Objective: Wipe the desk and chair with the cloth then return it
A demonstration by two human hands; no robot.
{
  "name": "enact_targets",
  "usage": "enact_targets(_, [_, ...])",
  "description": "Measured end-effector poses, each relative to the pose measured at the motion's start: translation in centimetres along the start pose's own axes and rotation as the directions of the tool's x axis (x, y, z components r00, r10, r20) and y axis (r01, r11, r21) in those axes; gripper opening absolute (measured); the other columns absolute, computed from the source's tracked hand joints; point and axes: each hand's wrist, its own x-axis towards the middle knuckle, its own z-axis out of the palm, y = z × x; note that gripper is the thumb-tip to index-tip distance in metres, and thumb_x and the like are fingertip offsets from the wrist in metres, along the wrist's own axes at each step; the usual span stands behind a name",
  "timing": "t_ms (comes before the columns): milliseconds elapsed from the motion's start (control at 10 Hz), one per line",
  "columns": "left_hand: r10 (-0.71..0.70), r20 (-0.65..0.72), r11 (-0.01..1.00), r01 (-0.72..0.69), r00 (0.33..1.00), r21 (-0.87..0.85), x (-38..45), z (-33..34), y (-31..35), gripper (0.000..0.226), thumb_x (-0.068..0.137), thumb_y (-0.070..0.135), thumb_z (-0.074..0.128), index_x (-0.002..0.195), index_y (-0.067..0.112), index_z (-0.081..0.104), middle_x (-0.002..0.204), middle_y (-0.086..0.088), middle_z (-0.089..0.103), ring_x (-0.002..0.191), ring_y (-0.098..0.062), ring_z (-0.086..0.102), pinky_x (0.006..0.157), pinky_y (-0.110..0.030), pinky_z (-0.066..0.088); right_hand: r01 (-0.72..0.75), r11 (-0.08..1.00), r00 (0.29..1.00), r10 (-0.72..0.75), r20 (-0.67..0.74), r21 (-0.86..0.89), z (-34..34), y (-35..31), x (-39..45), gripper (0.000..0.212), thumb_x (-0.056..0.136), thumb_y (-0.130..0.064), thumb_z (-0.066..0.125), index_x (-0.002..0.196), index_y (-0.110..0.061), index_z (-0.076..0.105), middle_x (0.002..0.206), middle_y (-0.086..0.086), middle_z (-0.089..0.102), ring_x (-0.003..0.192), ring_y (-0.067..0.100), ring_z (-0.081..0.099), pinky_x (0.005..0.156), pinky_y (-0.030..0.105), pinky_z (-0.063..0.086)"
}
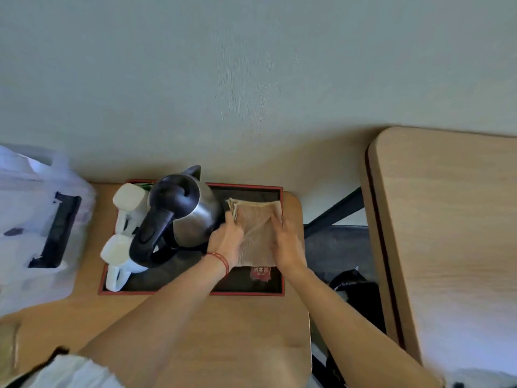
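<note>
Cloth (256, 233) seemingly flat in tray (246, 289)

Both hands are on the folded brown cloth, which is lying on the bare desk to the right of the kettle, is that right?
Not quite. In the head view both hands are on the folded brown cloth right of the kettle, but it lies in the red-rimmed tray, not on the bare desk.

Hands: two, left hand (225, 238), right hand (286, 247)
Cloth (256, 233): one
Kettle (181, 214): one
Cups: two, far cup (129, 198), near cup (116, 252)
Tray (246, 287): one
Plastic bag (33, 225): one
</note>
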Motion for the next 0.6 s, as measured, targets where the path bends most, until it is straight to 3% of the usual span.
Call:
enact_targets(100, [-0.044,-0.02,0.97,0.047,0.999,0.239,1.4,1.6,0.7,0.046,0.093,0.007,0.042,0.137,-0.001,0.032,0.145,-0.02,0.024,0.122,-0.027,0.044,0.087,-0.031,0.051,0.018,0.991,0.999,-0.013,0.034,-0.133,0.9,0.8,1.6,0.056,0.093,0.002,0.046,0.145,-0.008,0.029,0.155,0.017,0.023,0.139,0.04,0.026,0.115,0.049,0.028])
enact_targets(200, [0.092,-0.086,0.883,-0.041,0.992,0.468,1.6,3.3,0.6,0.065,0.092,0.021,0.047,0.144,0.002,0.013,0.152,-0.018,0.014,0.136,-0.031,0.024,0.111,-0.04,0.029,0.054,0.909,0.997,-0.075,-0.035,-0.414,1.9,1.4,1.2,0.064,0.085,0.004,0.059,0.142,-0.007,0.033,0.158,0.012,0.015,0.131,0.038,0.031,0.112,0.046,0.031])
enact_targets(300, [0.224,-0.017,0.809,-0.176,0.975,0.56,1.8,4.1,0.6,0.07,0.091,0.026,0.047,0.146,0.004,0.009,0.152,-0.016,0.022,0.141,-0.032,0.017,0.118,-0.044,0.014,0.203,0.837,0.975,-0.22,0.026,-0.509,2.6,2.0,0.7,0.062,0.081,0.003,0.062,0.138,-0.005,0.04,0.157,0.011,0.021,0.136,0.034,0.027,0.116,0.045,0.022])
enact_targets(400, [0.141,0.088,0.722,-0.163,0.986,0.673,2.4,4.2,0.4,0.067,0.096,0.034,0.034,0.147,0.002,0.005,0.157,-0.019,0.013,0.144,-0.036,0.007,0.119,-0.047,0.003,0.207,0.802,0.975,-0.213,0.056,-0.561,2.9,2.3,0.9,0.054,0.087,-0.005,0.056,0.139,-0.004,0.04,0.153,0.012,0.033,0.141,0.029,0.026,0.12,0.046,0.011])
enact_targets(500, [0.077,0.122,0.708,-0.14,0.99,0.692,2.3,4.5,0.1,0.067,0.098,0.037,0.024,0.146,-0.001,-0.004,0.158,-0.019,0.0,0.146,-0.034,-0.004,0.118,-0.046,-0.006,0.187,0.797,0.981,-0.181,0.068,-0.575,3.0,1.8,0.8,0.051,0.088,-0.007,0.056,0.136,-0.001,0.043,0.148,0.016,0.039,0.138,0.03,0.029,0.12,0.047,0.009])
enact_targets(600, [0.077,0.036,0.844,-0.084,0.996,0.529,2.0,1.9,0.5,0.057,0.095,0.028,0.041,0.143,0.002,0.027,0.152,-0.019,0.028,0.143,-0.033,0.018,0.12,-0.046,0.008,0.095,0.87,0.995,-0.069,0.071,-0.483,1.9,0.9,0.9,0.038,0.084,-0.001,0.057,0.123,-0.002,0.056,0.138,0.013,0.049,0.13,0.03,0.038,0.116,0.045,0.024])
